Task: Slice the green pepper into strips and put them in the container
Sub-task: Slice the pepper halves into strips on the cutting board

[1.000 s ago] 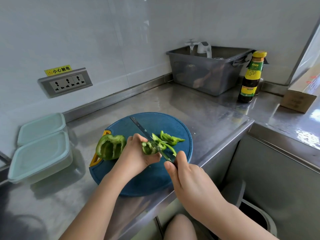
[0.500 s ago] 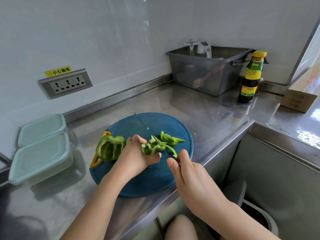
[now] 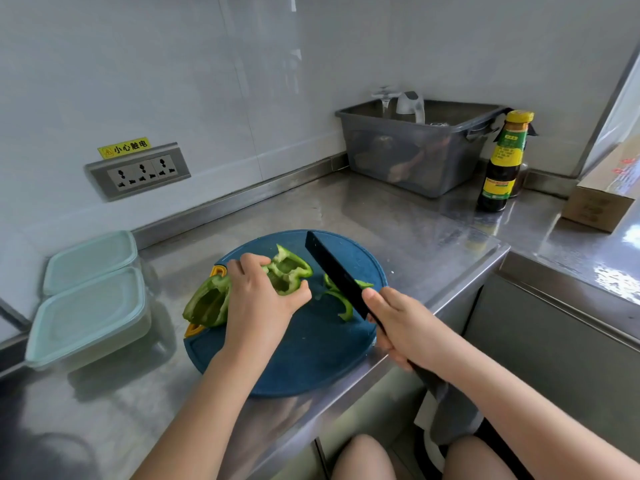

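pepper piece: mid cutting board, gripped in curled left hand. knife: handle clamped in right hand, blade held over board's right side, above cut strips. container: left of board. advised: left hand kept tucked back from blade, cuts kept narrow, even.

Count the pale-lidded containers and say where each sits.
2. The near container sits left of the cutting board; the far container sits just behind it. None looks hidden.

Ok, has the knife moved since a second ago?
Yes. The knife has shifted right across the board, away from the left hand gripping a pepper piece, now over the cut strips.
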A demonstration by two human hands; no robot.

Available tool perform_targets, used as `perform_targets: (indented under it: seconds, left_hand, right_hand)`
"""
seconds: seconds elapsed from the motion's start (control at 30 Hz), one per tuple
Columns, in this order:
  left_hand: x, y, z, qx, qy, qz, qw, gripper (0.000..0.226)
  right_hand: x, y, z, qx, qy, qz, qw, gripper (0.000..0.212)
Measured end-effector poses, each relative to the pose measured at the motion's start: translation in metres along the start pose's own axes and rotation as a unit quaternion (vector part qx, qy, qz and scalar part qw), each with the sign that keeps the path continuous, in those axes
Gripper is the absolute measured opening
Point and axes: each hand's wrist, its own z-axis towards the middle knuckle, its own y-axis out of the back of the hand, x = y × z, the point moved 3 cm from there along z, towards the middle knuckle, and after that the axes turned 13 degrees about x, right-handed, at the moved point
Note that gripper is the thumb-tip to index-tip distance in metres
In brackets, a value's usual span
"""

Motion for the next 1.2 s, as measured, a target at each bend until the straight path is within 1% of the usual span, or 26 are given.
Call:
perform_targets:
  seconds: [0.07,0.1,0.17,0.3,0.43,0.53,0.63,0.73,0.87,0.93,1.07,1.2]
  left_hand:
    - [-0.001,-0.001,-0.001,0.001,-0.008,0.010,1.000,0.064]
    - [-0.001,-0.001,-0.001,0.003,-0.008,0.012,1.000,0.065]
    - [-0.001,0.000,-0.001,0.007,0.001,0.012,1.000,0.064]
    - [0.000,0.007,0.001,-0.003,0.017,-0.001,1.000,0.062]
    - [0.003,0.018,0.003,-0.034,0.044,-0.006,0.998,0.062]
    - [0.004,0.021,0.004,-0.035,0.054,-0.006,0.998,0.062]
    - [0.002,0.019,0.004,-0.014,0.039,-0.007,0.999,0.061]
    - [0.001,0.013,0.004,0.021,0.024,-0.006,0.999,0.061]
    - [-0.002,-0.001,0.000,0.099,0.025,0.005,0.995,0.063]
    - [-0.004,-0.007,-0.002,0.143,0.026,0.004,0.989,0.061]
    - [-0.003,-0.010,-0.003,0.190,0.028,0.020,0.981,0.060]
    - [-0.001,-0.010,-0.004,0.218,0.031,0.026,0.975,0.060]
  right_hand:
    - [0.006,0.010,0.005,0.003,-0.012,0.039,0.999,0.038]
    - [0.007,0.015,0.005,0.012,-0.019,0.072,0.997,0.037]
    - [0.008,0.019,0.001,0.065,-0.025,0.122,0.990,0.042]
    - [0.005,0.014,-0.018,0.182,-0.041,0.154,0.970,0.043]
    - [-0.002,0.017,-0.031,0.260,-0.087,0.138,0.952,0.042]
    - [-0.005,0.027,-0.029,0.280,-0.100,0.107,0.949,0.044]
    - [-0.004,0.040,-0.020,0.276,-0.095,0.076,0.953,0.046]
    - [-0.006,0.056,-0.009,0.248,-0.095,0.069,0.962,0.047]
    - [-0.008,0.066,0.006,0.218,-0.082,0.071,0.970,0.046]
    - [-0.008,0.065,0.009,0.206,-0.067,0.090,0.972,0.045]
    - [-0.004,0.049,0.002,0.190,-0.017,0.141,0.971,0.042]
    - [0.000,0.022,-0.013,0.140,0.056,0.137,0.979,0.045]
